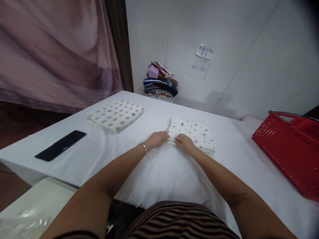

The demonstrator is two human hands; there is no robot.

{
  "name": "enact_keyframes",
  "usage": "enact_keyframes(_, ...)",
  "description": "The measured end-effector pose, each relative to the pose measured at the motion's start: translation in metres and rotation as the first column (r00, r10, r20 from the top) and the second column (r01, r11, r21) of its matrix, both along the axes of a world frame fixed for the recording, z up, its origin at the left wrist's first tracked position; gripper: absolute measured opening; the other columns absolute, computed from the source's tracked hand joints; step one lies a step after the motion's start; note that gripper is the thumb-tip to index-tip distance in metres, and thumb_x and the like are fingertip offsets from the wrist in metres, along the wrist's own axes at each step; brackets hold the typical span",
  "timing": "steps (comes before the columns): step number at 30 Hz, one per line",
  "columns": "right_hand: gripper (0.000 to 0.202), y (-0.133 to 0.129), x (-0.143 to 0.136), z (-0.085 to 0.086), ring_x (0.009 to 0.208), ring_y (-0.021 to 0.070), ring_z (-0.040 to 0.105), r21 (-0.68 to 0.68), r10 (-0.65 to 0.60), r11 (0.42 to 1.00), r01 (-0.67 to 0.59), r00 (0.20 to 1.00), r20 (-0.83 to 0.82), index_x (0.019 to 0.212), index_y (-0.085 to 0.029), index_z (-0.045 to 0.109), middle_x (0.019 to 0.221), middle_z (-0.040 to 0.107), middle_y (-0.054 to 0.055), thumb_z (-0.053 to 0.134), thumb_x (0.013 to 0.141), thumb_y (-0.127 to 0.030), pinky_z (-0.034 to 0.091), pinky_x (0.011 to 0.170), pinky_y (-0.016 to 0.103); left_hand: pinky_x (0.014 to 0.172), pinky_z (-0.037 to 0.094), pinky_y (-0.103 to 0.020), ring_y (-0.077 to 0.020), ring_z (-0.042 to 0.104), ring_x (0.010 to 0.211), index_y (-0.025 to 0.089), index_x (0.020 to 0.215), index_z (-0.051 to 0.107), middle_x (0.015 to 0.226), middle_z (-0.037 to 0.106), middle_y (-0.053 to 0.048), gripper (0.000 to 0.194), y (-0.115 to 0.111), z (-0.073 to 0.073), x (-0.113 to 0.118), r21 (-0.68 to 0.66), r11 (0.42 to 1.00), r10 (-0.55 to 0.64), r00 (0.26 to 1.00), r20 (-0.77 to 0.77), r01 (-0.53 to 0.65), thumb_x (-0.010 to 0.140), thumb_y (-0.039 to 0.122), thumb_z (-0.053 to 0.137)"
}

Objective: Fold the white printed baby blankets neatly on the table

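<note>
A folded white cloth (191, 131) with small dark prints lies flat on the white-covered table (139, 159) in front of me. My left hand (158, 138) pinches its near left corner, fingers closed on the layered edge. Just to the right, my right hand (184, 143) grips the same near edge, its fingertips bent over the layers. The fingertips of both hands are close together, and they hide part of the fold. Farther left rests another folded white cloth (117, 114), patterned with grey shapes and a few blue ones; neither hand touches it.
A black flat panel (61, 145) lies at the table's left side. On the right stands a red plastic basket (291, 149). Behind the far edge rises a stack of folded clothes (160, 83) against the wall. A white surface with clear plastic (27, 222) is at lower left.
</note>
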State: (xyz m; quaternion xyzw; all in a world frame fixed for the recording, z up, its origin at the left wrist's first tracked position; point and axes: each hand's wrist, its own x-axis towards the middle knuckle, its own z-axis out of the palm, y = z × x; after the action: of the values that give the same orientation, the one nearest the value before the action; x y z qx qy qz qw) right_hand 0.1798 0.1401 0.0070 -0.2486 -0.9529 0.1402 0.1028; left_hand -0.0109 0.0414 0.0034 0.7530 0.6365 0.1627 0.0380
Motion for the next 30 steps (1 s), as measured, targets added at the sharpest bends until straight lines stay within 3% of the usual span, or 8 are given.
enact_keyframes(6,0.022,0.002,-0.001,0.003,0.09,0.0169,0.056,-0.062,-0.021,0.998,0.02,1.0,-0.013,0.091,-0.022,0.07,0.092,0.063,0.004,0.049,0.09,-0.025,0.04,0.077,0.026,0.065,0.04,-0.026,-0.0153,0.058,0.081,0.022,0.092,0.063,0.095,0.062,-0.002,0.024,0.005,0.008,0.003,-0.024,0.999,-0.042,0.984,-0.174,0.038,0.091,0.025,0.04)
enact_keyframes(14,0.024,0.001,-0.001,0.005,0.09,0.0162,0.056,-0.066,-0.02,0.998,0.02,1.0,0.001,0.093,-0.021,0.07,0.093,0.064,0.004,0.047,0.091,-0.024,0.04,0.078,0.026,0.064,0.039,-0.029,-0.0158,0.056,0.072,0.016,0.083,0.06,0.088,0.06,-0.007,0.022,0.006,0.015,0.008,-0.025,0.995,-0.103,0.917,-0.386,0.101,0.088,0.015,0.039)
enact_keyframes(23,0.021,-0.008,0.0,0.0,0.091,0.017,0.052,0.204,0.005,0.979,-0.024,0.996,0.091,0.094,-0.017,0.067,0.097,0.061,0.006,0.05,0.092,-0.028,0.038,0.076,0.026,0.057,0.038,-0.029,-0.0169,0.058,0.072,0.013,0.087,0.058,0.092,0.06,-0.008,0.018,0.007,0.022,0.011,-0.019,0.997,-0.08,0.911,-0.405,0.079,0.088,0.016,0.04)
enact_keyframes(30,0.026,-0.01,-0.005,0.001,0.085,0.0169,0.052,0.287,-0.027,0.958,-0.002,0.995,0.1,0.088,-0.017,0.065,0.092,0.061,0.006,0.044,0.095,-0.03,0.035,0.072,0.027,0.058,0.039,-0.028,-0.0163,0.059,0.076,0.015,0.09,0.058,0.095,0.06,-0.006,0.016,0.003,0.026,0.012,0.0,0.999,-0.047,0.933,-0.358,0.05,0.087,0.017,0.042)
